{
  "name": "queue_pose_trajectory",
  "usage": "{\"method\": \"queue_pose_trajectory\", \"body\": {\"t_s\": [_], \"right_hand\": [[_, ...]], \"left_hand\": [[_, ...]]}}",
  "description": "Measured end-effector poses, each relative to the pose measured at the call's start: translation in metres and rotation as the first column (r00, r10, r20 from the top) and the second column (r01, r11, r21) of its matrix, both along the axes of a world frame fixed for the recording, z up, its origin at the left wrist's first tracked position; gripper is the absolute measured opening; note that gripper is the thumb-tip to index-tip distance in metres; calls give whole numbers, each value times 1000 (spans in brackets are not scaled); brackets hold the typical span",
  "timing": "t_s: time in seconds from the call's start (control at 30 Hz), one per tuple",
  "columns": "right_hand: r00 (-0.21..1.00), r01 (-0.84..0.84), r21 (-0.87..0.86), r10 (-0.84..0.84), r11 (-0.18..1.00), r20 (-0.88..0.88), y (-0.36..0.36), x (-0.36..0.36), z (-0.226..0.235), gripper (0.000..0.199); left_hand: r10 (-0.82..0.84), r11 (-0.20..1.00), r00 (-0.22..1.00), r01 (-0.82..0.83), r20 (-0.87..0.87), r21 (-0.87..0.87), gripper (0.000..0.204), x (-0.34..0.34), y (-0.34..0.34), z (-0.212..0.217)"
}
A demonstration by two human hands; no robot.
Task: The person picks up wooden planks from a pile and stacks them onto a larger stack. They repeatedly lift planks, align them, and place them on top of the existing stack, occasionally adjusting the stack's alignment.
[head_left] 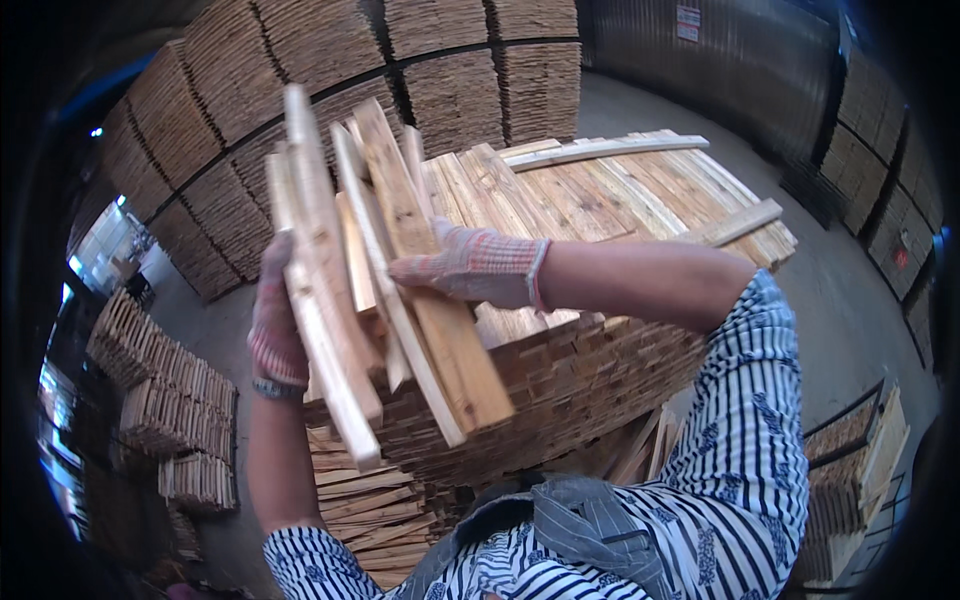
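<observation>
The striped sleeve (745,450) fills the lower right. Mid-frame, the gloved left hand (275,325) grips a fanned bundle of wooden slats (385,290) from beneath, while the right hand (470,265) presses flat on top, fingers seemingly closed. The slat stack (620,195) behind ends at open concrete floor (850,300), upper right.

Rough, matt bare-wood slats (400,290) held in knitted cloth gloves (470,265).
</observation>
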State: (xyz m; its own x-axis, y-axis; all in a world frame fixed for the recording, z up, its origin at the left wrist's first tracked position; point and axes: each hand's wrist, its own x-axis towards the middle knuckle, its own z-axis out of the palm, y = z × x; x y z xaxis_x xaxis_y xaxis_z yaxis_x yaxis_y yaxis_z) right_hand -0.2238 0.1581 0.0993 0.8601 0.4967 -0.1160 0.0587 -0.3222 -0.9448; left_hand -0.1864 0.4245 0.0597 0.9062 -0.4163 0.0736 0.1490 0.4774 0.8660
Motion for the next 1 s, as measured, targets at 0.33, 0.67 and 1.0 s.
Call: {"method": "queue_pose_trajectory", "body": {"t_s": [0.33,0.67,1.0], "right_hand": [[917,319,26,-301,948,-260,-48,56,-47,73],[938,332,293,-282,896,-202,-159,44,-22,47],[888,459,-619,-346,638,303,-243,70,-32,98]], "left_hand": [[140,988,974,-125,-177,94,67,44,-23,-52],[89,993,964,-66,-251,98,69,37,-21,-52],[-29,999,948,39,-318,26,71,30,-32,-47]]}}
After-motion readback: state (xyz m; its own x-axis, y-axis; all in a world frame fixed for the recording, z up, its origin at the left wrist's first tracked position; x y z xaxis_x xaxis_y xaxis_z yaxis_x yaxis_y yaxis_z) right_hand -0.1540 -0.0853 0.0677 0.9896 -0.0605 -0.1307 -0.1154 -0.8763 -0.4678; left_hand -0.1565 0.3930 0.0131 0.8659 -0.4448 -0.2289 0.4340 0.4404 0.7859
